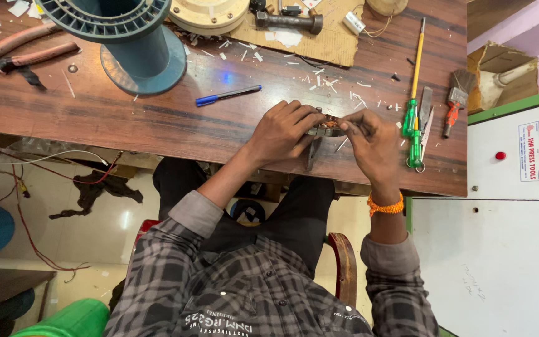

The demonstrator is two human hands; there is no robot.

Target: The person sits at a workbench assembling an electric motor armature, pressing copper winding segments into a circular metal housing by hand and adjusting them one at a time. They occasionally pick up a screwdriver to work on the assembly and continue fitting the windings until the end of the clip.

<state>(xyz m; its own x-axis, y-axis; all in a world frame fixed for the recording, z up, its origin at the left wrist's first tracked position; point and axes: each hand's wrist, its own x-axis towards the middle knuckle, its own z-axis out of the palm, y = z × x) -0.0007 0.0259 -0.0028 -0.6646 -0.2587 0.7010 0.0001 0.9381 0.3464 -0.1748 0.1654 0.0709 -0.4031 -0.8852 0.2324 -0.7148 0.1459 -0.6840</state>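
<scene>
A small round metal part with copper-coloured windings [327, 128] rests near the front edge of the wooden table [157, 118]. My left hand [282, 130] grips its left side, fingers curled over it. My right hand [369, 138] pinches its right side with thumb and fingers; an orange thread band is on that wrist. A dark narrow tool or strip [314, 151] hangs down from the part over the table edge. Most of the part is hidden by my fingers.
A blue pen [227, 95] lies left of my hands. A large teal spool [133, 43], red-handled pliers [20, 53], a green-handled screwdriver [414, 100], a chisel, a brush [455, 100], cardboard [319, 31] and white scraps are on the table. A white control cabinet [519, 162] stands right.
</scene>
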